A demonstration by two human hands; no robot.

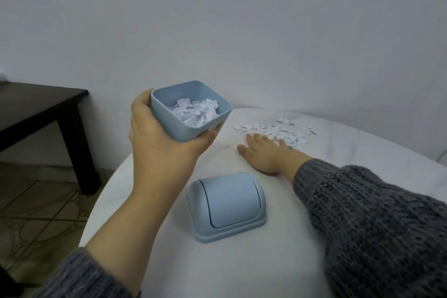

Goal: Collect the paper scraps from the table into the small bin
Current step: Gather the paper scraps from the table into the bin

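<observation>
Scraps [280, 131] lie just past our right grip [266, 156], spread flat; our left grip [154, 143] clasps the bin [169, 123] to their left.

Home: tiled floor [36, 205], dark side table [36, 109].

A dark wooden side table [36, 101] stands by the plain pale wall [242, 19], one square leg in sight. Beneath it lies a brown tiled floor [43, 201] with a looping pattern across the tiles.
</observation>
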